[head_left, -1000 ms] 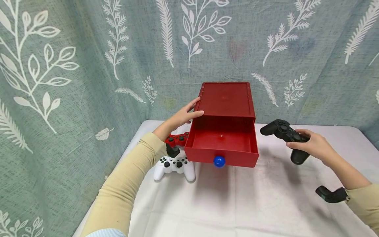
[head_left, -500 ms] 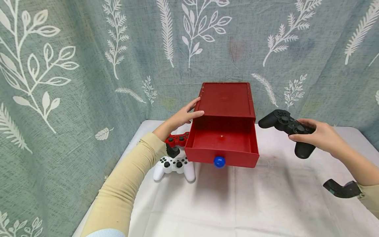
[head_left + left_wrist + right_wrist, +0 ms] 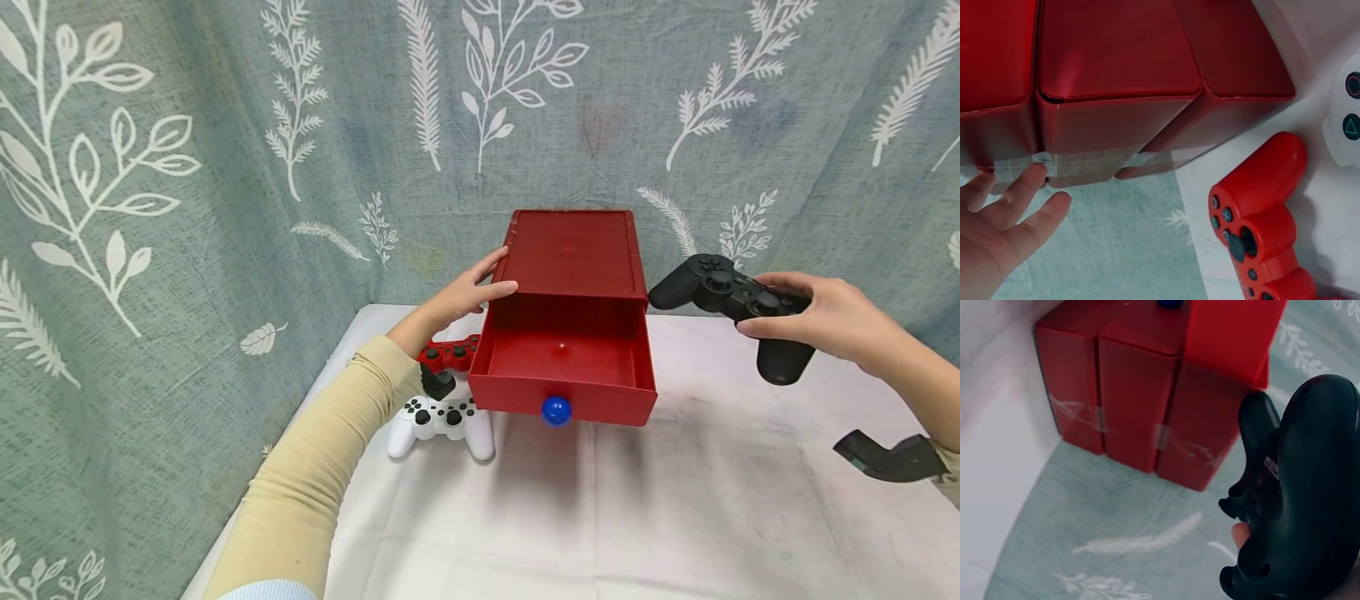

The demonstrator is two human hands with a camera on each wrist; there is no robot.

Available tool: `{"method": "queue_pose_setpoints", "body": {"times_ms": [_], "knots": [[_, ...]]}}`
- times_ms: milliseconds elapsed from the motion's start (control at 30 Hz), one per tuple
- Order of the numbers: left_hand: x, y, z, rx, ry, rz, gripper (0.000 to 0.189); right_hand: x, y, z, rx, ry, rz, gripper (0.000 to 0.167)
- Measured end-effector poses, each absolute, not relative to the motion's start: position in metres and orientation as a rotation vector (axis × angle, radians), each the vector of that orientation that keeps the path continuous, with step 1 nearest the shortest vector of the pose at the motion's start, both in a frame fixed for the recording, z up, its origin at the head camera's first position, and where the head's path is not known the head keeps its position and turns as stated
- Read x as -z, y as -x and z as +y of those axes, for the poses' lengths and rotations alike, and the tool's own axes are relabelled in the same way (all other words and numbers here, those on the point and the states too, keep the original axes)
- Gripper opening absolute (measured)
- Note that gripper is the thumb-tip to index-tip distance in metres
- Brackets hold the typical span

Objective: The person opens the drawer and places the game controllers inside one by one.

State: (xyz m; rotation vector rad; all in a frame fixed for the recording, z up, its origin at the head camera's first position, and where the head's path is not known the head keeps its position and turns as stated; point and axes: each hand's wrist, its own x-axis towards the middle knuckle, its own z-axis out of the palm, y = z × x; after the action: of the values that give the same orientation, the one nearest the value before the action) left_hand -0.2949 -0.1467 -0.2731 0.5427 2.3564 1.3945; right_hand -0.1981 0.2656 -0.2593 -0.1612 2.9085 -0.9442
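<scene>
My right hand grips a black game controller by one end, raised above the table to the right of a red drawer unit. The right wrist view shows the controller's underside close up, with a fingertip peeking out beneath it. The unit's top drawer is pulled out, and its bare red floor shows. A blue round knob sits on its front. With fingers spread, my left hand rests against the unit's left top edge. Its fingertips appear beside the red wall in the left wrist view.
A red controller lies left of the unit, partly hidden by my left forearm. In front of it lies a white controller. A white cloth covers the table, and a green leaf-patterned curtain hangs behind and at the left.
My right hand has risen and shifted a little to the right, carrying the black controller. My left hand and the pulled-out drawer hold their places.
</scene>
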Motion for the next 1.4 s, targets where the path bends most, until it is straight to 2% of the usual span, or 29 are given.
{"method": "queue_pose_setpoints", "body": {"times_ms": [200,500,1400], "knots": [[0.27,0.294,-0.147,-1.381,-0.553,2.355,0.072,0.247,0.193,0.258,0.931,0.192,2.938,0.08],[0.291,0.314,-0.151,-1.396,-0.549,2.386,0.069,0.231,0.189,0.232,0.861,0.33,2.954,0.075],[0.292,0.313,-0.15,-1.388,-0.534,2.407,0.069,0.215,0.201,0.157,0.872,0.63,2.826,0.07]]}}
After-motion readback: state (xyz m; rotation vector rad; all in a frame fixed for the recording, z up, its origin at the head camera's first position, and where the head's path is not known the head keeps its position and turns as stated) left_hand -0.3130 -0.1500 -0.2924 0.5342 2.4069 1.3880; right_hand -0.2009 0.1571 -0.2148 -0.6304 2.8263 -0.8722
